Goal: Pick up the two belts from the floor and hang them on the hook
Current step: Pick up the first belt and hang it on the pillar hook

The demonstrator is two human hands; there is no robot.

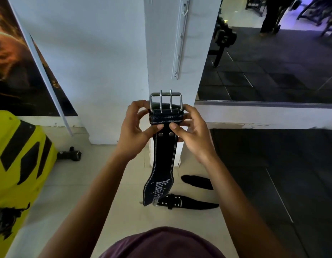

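Note:
A black leather belt (162,161) with white stitching and white lettering hangs upright in front of the white pillar. Its silver two-prong buckle (166,101) is at the top. My left hand (137,127) and my right hand (191,131) both grip it just below the buckle, thumbs on the front. A second black belt (187,202) lies flat on the tiled floor below, partly hidden by the hanging one. On the pillar above is a white hook rail (180,40) with several small hooks, all bare.
A yellow and black machine cover (18,159) stands at the left, a black bracket (70,153) beside it. A mirror (273,53) fills the right wall above a white ledge. Black rubber mats (273,174) cover the floor to the right. A dark flat piece (197,181) lies near the pillar base.

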